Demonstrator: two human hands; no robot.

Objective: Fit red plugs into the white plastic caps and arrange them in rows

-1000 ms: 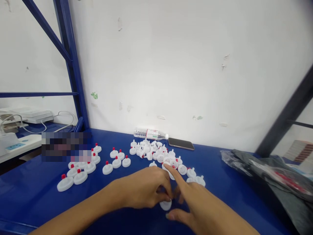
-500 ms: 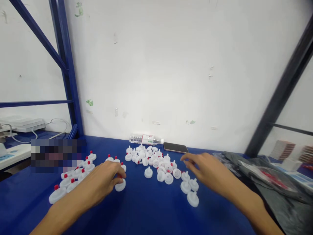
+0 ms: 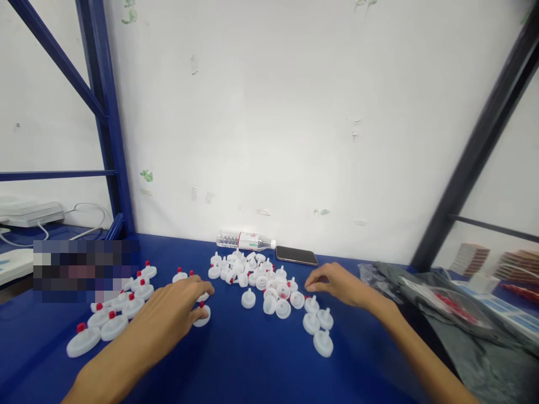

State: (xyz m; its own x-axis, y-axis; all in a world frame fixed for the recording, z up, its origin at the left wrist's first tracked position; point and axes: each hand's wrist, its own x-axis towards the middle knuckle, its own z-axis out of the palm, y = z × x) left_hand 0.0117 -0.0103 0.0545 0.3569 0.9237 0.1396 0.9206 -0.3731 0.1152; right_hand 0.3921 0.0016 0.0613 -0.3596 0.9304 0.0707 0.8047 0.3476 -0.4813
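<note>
My left hand [image 3: 179, 303] is over the left part of the blue table, thumb and fingers apart. By its thumb stands a white round cap with a red tip [image 3: 202, 318], seemingly free of any grip. Left of that forearm are several similar red-tipped caps [image 3: 84, 342], set close together; a few more show behind the hand. My right hand [image 3: 334, 282] hovers at the right side of a loose pile of white caps [image 3: 261, 278], fingers bent and a little apart. Something small and red lies under its fingertips. Several white caps without red tips [image 3: 323, 343] sit just nearer.
A clear plastic bottle [image 3: 246, 240] lies against the wall, beside a phone [image 3: 296, 255]. Grey fabric and a clear bag with red pieces [image 3: 455, 308] are at the right. Blue posts [image 3: 112, 123] rise at the left. A blurred patch covers the left rear.
My left fingers have let go of the red-tipped cap, which stands on the table. My right hand has lowered toward the pile's right edge. The whole view has shifted slightly.
</note>
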